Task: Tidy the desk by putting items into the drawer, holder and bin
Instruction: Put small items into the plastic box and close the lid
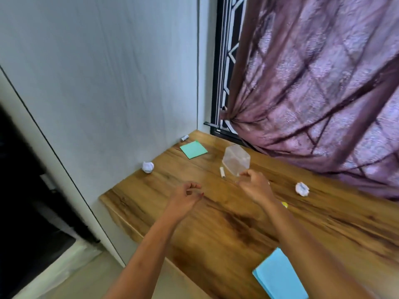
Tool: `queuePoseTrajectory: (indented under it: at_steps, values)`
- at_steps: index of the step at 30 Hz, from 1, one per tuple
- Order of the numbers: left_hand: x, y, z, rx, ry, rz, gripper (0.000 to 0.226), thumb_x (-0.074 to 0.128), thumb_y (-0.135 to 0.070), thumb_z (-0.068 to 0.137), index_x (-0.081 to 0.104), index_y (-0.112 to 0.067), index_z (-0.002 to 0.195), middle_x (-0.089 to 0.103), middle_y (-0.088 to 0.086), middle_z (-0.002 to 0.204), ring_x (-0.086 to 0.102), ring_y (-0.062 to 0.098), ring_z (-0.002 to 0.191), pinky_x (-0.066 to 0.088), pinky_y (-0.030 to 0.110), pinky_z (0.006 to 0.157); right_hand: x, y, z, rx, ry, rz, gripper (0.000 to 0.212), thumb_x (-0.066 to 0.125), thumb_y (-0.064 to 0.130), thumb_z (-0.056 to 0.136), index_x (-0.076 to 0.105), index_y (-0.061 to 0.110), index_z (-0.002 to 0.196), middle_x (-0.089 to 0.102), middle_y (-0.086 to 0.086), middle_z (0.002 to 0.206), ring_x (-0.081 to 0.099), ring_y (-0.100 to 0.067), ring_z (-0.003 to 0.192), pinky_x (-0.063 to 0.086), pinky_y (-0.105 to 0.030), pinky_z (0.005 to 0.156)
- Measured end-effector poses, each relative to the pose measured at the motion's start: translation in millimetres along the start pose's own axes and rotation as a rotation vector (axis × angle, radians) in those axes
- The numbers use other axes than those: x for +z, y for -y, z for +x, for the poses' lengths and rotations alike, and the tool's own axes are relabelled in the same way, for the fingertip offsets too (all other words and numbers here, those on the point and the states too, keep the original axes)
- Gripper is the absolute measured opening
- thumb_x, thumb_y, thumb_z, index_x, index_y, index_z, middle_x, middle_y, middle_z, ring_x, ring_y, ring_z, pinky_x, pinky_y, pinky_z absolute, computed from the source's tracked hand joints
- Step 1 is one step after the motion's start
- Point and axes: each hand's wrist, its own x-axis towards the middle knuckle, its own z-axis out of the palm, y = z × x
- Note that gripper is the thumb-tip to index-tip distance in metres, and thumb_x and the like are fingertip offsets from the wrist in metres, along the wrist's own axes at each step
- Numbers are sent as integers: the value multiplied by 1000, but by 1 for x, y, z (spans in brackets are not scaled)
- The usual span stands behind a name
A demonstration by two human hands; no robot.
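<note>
Clear plastic box-shaped holder (236, 161) tilts above the brown wood-grain desk (216, 223), its near lower edge pinched between the curled fingers of the right hand (255, 187). The left hand (186, 197) hovers over the desk, fingers loosely curled and holding nothing. Any print on the small grey cylinder (184, 138) against the white wall (108, 83) is too small to read. A short white stick (222, 172) lies just beside the holder, and a green square note pad (193, 149) lies farther back. A crumpled white paper ball (148, 166) sits by the wall, and a second paper ball (302, 189) to the right of the right hand. Light blue sheets (280, 277) lie at the near edge. A purple curtain (323, 83) hangs behind the desk.
</note>
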Motion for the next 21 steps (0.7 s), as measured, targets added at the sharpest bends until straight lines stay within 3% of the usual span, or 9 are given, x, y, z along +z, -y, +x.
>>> queuePoseTrajectory:
  at_steps: [6, 11, 14, 18, 21]
  values:
    - [1, -2, 40, -49, 4, 3, 14, 64, -23, 87, 64, -24, 101, 61, 3, 113, 55, 18, 109, 49, 40, 95, 2, 7, 86, -7, -34, -204, 51, 63, 23, 82, 48, 18, 131, 41, -12, 138, 41, -31, 125, 34, -40, 102]
    - [-8, 9, 80, -77, 60, 32, 10, 64, -23, 88, 63, -29, 96, 62, 4, 110, 57, 18, 104, 49, 31, 82, 18, 2, 130, 72, -13, -228, 70, 69, 28, 78, 39, 19, 140, 44, -12, 136, 42, -31, 126, 35, -42, 105]
    - [-21, 17, 110, -63, 77, 67, 11, 65, -24, 88, 63, -31, 97, 62, -2, 112, 57, 15, 105, 51, 31, 84, 29, 0, 140, 65, 22, -198, 77, 70, 20, 76, 34, 17, 143, 47, -13, 136, 45, -32, 124, 41, -47, 102]
    - [-33, 22, 150, -38, 153, 66, 17, 65, -26, 87, 62, -32, 102, 61, -5, 115, 57, 8, 100, 50, 21, 74, 35, 7, 152, 134, -96, -108, 66, 70, 28, 79, 40, 18, 137, 52, -10, 131, 52, -30, 116, 44, -42, 95]
    - [-41, 19, 177, 1, 209, 23, 33, 68, -28, 86, 56, -29, 116, 56, -2, 123, 56, 12, 105, 51, 23, 77, 45, 37, 150, 206, -246, 355, 41, 65, 31, 87, 50, 13, 120, 55, -14, 126, 57, -26, 104, 45, -39, 87]
